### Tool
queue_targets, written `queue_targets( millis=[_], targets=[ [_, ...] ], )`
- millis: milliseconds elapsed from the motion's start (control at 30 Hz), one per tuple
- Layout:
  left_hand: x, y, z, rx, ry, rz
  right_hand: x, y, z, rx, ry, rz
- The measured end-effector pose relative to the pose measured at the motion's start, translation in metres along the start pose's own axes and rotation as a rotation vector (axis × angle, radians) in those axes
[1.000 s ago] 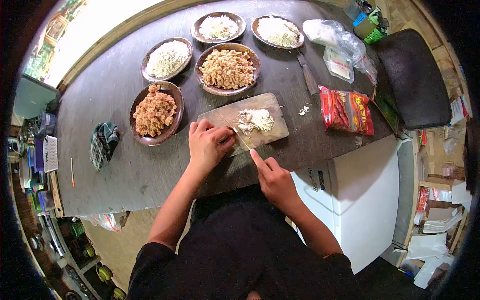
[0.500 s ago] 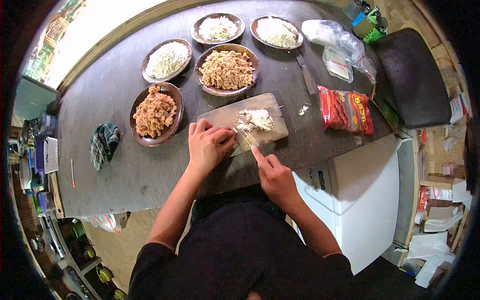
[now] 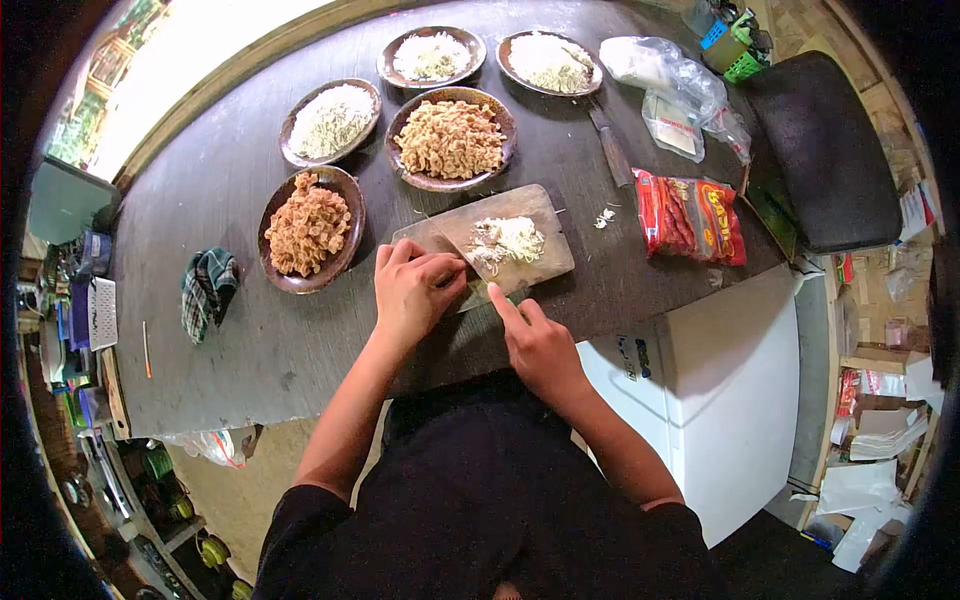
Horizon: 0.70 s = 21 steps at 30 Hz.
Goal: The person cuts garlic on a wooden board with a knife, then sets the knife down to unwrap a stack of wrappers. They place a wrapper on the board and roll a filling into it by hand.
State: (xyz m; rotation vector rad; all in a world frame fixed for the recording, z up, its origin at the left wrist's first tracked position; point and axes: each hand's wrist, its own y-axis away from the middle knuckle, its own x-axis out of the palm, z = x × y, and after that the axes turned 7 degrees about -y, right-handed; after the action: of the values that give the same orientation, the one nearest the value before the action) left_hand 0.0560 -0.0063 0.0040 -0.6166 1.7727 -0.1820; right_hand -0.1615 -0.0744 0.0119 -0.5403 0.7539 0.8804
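A wooden cutting board [image 3: 548,255] lies near the table's front edge, with a heap of thin white chopped shreds [image 3: 507,240] on it. My left hand [image 3: 415,290] rests on the board's left end, fingers curled and pressed together; what they pinch is hidden. My right hand [image 3: 540,345] grips a knife [image 3: 474,266], index finger stretched forward along it. The blade stands beside my left fingertips, at the left side of the heap. Its handle is hidden in my palm.
Behind the board stand bowls of brown crispy pieces [image 3: 452,138] [image 3: 308,228] and plates of white shreds [image 3: 330,120] [image 3: 430,57] [image 3: 550,63]. Another knife [image 3: 612,150], a red packet [image 3: 690,218] and clear plastic bags [image 3: 670,80] lie right. A checked cloth [image 3: 210,290] lies left.
My right hand has shifted slightly left and up with the knife, whose blade is closer to my left fingertips. My left hand stays almost in place. The view has shifted slightly.
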Motion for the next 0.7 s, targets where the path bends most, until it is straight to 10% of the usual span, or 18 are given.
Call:
queue_targets(
  millis=[700],
  targets=[
    [-0.003,0.0,-0.002,0.002,-0.014,0.008,0.0,0.003,0.001,-0.017,0.061,0.017]
  ],
)
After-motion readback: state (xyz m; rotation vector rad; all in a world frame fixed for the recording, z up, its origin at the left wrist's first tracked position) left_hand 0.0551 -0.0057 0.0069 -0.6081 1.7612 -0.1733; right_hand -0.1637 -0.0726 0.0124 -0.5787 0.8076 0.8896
